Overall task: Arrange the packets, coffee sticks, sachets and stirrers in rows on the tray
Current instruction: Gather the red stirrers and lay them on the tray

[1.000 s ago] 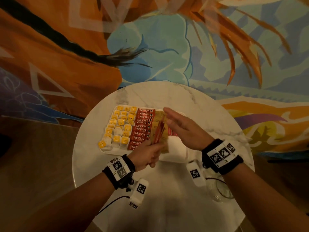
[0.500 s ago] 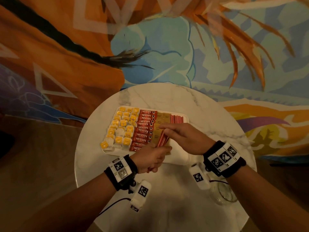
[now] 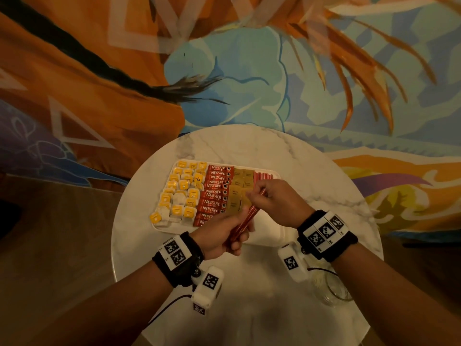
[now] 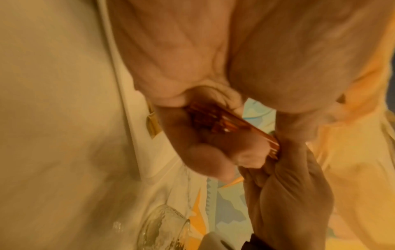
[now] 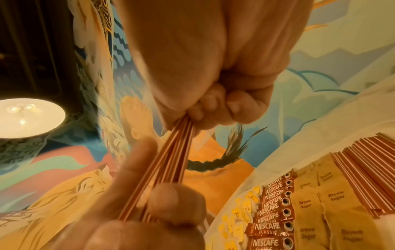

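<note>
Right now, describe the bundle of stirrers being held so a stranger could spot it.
On the round marble table sits a white tray. Above its near edge, both hands hold thin red stirrers, slanted and lifted, unlike the stirrers lying flat at the tray's far right.

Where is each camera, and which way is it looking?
Head: worn on the head, looking down at the tray on the round table; both forearms and hands show.
Left wrist: on the left wrist, looking along the left hand gripping the stirrers.
Right wrist: on the right wrist, looking along the right hand pinching the same bundle's other end; the coffee sticks lie beyond.
Shared: all three views show the stirrers held between both hands.
</note>
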A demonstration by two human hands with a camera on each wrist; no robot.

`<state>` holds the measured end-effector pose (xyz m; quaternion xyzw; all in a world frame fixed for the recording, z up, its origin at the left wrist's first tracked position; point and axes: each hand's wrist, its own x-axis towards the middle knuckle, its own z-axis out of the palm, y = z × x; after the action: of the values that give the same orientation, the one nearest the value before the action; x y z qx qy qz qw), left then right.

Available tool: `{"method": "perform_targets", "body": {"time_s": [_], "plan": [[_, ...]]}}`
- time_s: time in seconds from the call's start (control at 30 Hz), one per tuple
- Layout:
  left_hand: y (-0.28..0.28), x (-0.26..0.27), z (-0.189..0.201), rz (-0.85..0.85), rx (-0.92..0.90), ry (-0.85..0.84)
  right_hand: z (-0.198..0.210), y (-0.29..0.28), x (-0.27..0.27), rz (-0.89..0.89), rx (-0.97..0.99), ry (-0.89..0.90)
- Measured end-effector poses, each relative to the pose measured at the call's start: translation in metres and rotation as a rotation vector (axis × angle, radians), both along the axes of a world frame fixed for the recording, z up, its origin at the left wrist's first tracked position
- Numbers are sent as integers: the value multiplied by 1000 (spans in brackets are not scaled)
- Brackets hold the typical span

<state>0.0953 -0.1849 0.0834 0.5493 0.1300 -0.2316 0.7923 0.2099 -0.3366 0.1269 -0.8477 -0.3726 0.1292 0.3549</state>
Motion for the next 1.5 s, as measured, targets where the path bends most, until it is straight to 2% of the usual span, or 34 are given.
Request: {"method": "perform_targets", "body": {"time_s": [0.2, 0.3, 0.37, 0.43, 0.6, 0.8, 1.17, 1.27, 1.33, 1.4, 1.5], "plan": [[2, 1, -12, 255, -229, 231, -2, 0, 5, -163, 175, -58], [0, 7, -8, 357, -337, 285, -11, 7, -8, -109, 146, -84], [-2, 9, -2, 393, -318, 255, -17, 10, -17, -60, 92, -88], [-2, 7, -1, 358, -196, 165, -20, 9, -14, -61, 85, -72], [1, 2, -6, 152, 239, -165, -15, 1, 8, -112, 89, 19], [5, 4, -10, -5, 502, -389, -14, -2, 11, -90, 80, 69], [3, 13, -11, -394, 649, -467, -26, 0, 13, -106, 85, 155], [2, 18, -16, -361, 605, -390, -29, 1, 11, -186, 163, 228], [2, 22, -19, -274, 533, -325, -30, 1, 10, -259, 252, 410], [1, 26, -22, -207, 481, -280, -31, -1, 7, -254, 259, 558], [-3, 33, -24, -207, 466, -278, -35, -3, 4, -209, 176, 537]]}}
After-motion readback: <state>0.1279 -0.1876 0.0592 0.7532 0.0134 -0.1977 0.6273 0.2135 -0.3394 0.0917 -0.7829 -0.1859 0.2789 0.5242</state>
